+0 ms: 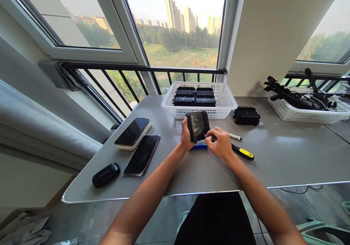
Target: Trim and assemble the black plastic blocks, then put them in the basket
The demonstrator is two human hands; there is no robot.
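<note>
- One grey table (290, 157).
- One white basket (226, 102), twelve o'clock from the held block (198, 124), keeps four black blocks (183, 101) tidy.
- One loose block (246, 115), three o'clock.
- Left hand (186, 136): clamped on the held block above the table, likely to steady it.
- Right hand (221, 143): pinching one small dark thing (213, 137) at that block's four o'clock.

The left forearm (153, 190) and right forearm (257, 194) slant inward, bare, the left hand (187, 137) curved in a grip with its thumb (185, 124) pointing up, while the right hand (221, 143), to the right of that thumb, pinches with bent fingers (214, 131), its back turned upward
</note>
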